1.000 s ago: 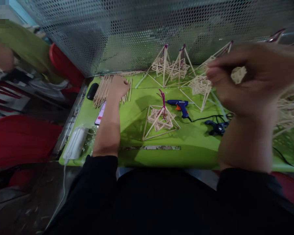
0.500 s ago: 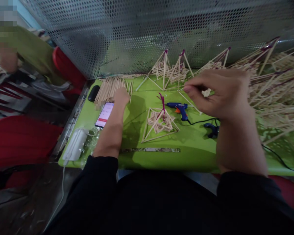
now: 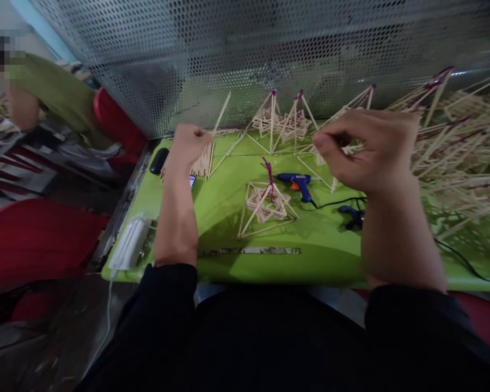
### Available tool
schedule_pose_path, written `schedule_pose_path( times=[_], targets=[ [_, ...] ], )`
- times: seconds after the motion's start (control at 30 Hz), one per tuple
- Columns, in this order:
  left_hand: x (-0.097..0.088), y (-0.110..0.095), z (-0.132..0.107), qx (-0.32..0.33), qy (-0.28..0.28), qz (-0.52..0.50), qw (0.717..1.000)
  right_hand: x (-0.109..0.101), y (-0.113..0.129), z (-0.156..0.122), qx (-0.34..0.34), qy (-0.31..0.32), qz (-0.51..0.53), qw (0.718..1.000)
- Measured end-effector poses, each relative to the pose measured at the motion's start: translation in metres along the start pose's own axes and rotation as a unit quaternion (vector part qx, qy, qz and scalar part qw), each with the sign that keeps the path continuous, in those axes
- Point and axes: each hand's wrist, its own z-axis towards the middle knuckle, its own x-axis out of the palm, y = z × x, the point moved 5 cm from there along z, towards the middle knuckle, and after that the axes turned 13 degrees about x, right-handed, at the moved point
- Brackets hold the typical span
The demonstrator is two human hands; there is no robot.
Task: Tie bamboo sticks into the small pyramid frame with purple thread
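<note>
Left hand (image 3: 189,146) is closed around a single thin wooden stick (image 3: 221,113), which pokes up and to the right out of the fist, in the upper middle-left of the frame. The hand sits right over the loose pile of sticks (image 3: 202,162) lying on the green table (image 3: 318,256), and a bit of a phone (image 3: 191,182) peeks out just under the wrist.

Right hand (image 3: 367,149) is up in the upper right of centre with thumb and fingers curled in tight. It looks like it's pinching something small and pale, but the fingers hide it, so I can't tell what it has.

Between the two arms, roughly dead centre, there's a stick pyramid (image 3: 266,202) with a purple tie on top, standing on the table. Just to its right lies a blue glue gun (image 3: 297,182) with an orange trigger, black cord trailing off right past a dark blue clip (image 3: 352,215). Further back, against the perforated metal screen (image 3: 245,54), two more finished pyramids (image 3: 283,120) stand side by side. A big heap of pyramids (image 3: 461,152) fills the right edge.

Near the left table edge: a black mouse-shaped object (image 3: 159,160) and a white charger (image 3: 128,250). Upper left corner, another person in a green sleeve (image 3: 53,92), beside red chairs (image 3: 36,239).
</note>
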Motion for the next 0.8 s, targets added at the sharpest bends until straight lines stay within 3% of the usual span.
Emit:
schedule_pose_path(
  times=[0.03, 0.1, 0.17, 0.2, 0.3, 0.4, 0.53, 0.7, 0.8],
  targets=[
    [-0.014, -0.011, 0.000, 0.005, -0.061, -0.068, 0.996, 0.001, 0.004, -0.001, -0.009, -0.016, 0.032, 0.999],
    [-0.037, -0.048, -0.009, 0.063, -0.172, -0.230, 0.956, 0.008, 0.011, -0.003, -0.010, -0.036, 0.110, 0.993],
    [-0.049, -0.101, -0.025, 0.137, -0.196, -0.307, 0.921, 0.017, 0.014, -0.004, 0.015, -0.047, 0.213, 0.976],
    [-0.049, -0.127, -0.035, 0.161, -0.181, -0.321, 0.916, 0.023, 0.015, -0.004, 0.030, -0.035, 0.265, 0.963],
    [-0.029, -0.194, -0.059, 0.186, -0.048, -0.317, 0.929, 0.037, 0.021, -0.004, 0.060, 0.015, 0.385, 0.921],
    [-0.009, -0.229, -0.071, 0.197, 0.043, -0.325, 0.924, 0.037, 0.033, -0.006, 0.047, 0.011, 0.447, 0.893],
    [-0.012, -0.235, -0.074, 0.246, 0.060, -0.318, 0.914, 0.024, 0.049, -0.011, -0.012, 0.011, 0.484, 0.875],
    [-0.046, -0.192, -0.067, 0.209, -0.074, -0.226, 0.949, 0.003, 0.017, -0.003, 0.036, -0.077, 0.346, 0.934],
    [-0.047, -0.171, -0.059, 0.197, -0.033, -0.208, 0.957, -0.009, -0.009, 0.004, 0.035, -0.149, 0.216, 0.964]
  ],
)
